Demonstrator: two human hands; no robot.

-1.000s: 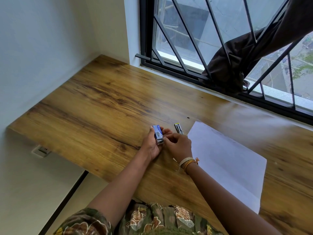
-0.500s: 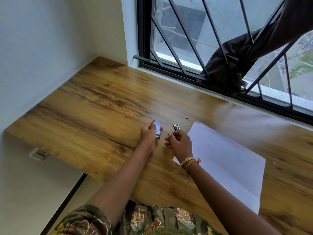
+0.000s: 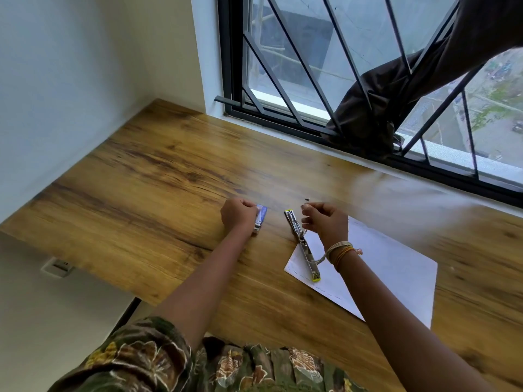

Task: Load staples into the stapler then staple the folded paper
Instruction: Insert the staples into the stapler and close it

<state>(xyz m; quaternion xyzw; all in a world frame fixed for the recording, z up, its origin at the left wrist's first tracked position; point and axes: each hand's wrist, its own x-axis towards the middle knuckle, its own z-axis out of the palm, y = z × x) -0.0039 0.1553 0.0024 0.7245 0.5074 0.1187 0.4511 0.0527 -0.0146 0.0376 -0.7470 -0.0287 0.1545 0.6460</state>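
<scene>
A wood-grain desk [image 3: 141, 199] fills the corner under a barred window [image 3: 325, 80]. Left hand [image 3: 237, 215] grips the staple box [image 3: 260, 219]; right hand [image 3: 325, 224] pinches something tiny beside the opened stapler [image 3: 301, 244] and paper [image 3: 396, 278].

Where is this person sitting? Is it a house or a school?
Probably a room in a home, high up in a building: a wooden desk built into a corner, a barred window overlooking ground far below, and a wall socket underneath.

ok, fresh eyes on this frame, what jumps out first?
The long silver stapler, opened out flat mid-desk with its near end on the white paper sheet. The left hand holds a small blue staple box left of it; the right hand pinches something tiny just above it.
</scene>
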